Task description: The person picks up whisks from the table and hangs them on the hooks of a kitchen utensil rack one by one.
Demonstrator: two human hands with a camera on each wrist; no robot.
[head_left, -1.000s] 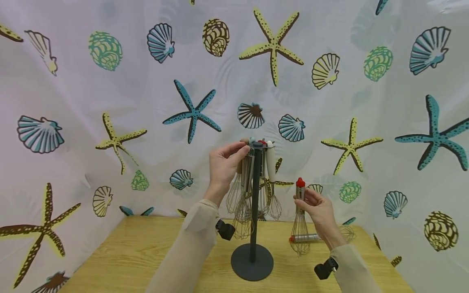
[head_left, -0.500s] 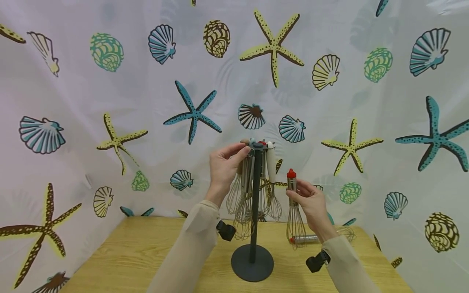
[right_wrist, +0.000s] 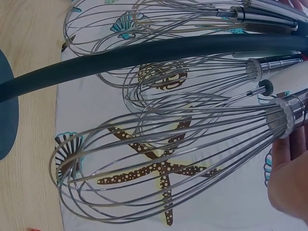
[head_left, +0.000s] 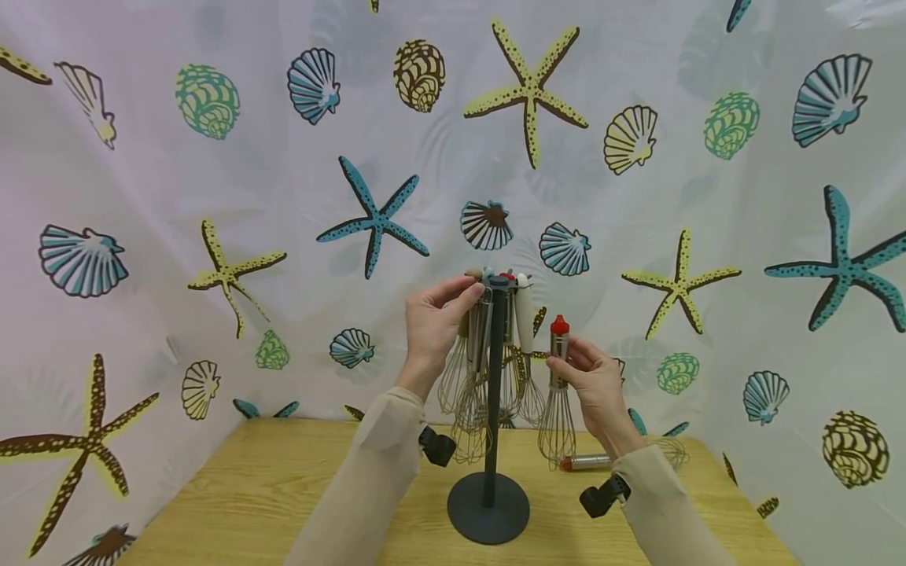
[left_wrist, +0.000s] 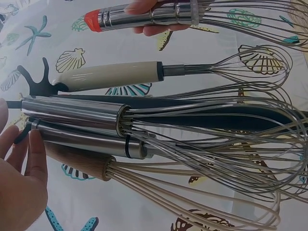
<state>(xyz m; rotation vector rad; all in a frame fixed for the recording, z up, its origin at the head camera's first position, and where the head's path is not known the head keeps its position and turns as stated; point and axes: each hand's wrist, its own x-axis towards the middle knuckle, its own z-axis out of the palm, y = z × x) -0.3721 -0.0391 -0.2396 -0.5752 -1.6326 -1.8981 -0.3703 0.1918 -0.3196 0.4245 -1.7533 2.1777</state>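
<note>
A dark rotating-style whisk stand (head_left: pixel 491 440) rises from a round base, with several whisks hanging from its top. My left hand (head_left: pixel 437 318) pinches the stand's hooked top, beside the hanging handles. In the left wrist view hang a cream-handled whisk (left_wrist: pixel 113 77), a steel-handled whisk (left_wrist: pixel 74 114) and a wooden-handled whisk (left_wrist: pixel 82 161). Right of the stand, my right hand (head_left: pixel 594 389) grips a steel balloon whisk (head_left: pixel 559 343) by its handle, red end up and wires down. Its wire loops (right_wrist: pixel 159 159) overlap the hanging whisks in the right wrist view.
Another red-ended steel whisk (head_left: pixel 586 462) lies on the wooden table (head_left: pixel 283 479), behind my right forearm. A white curtain (head_left: pixel 269 157) printed with shells and starfish encloses the table at the back and sides.
My right hand has carried the red-ended whisk left and upward, nearer the stand. The left hand has stayed at the stand's top.
</note>
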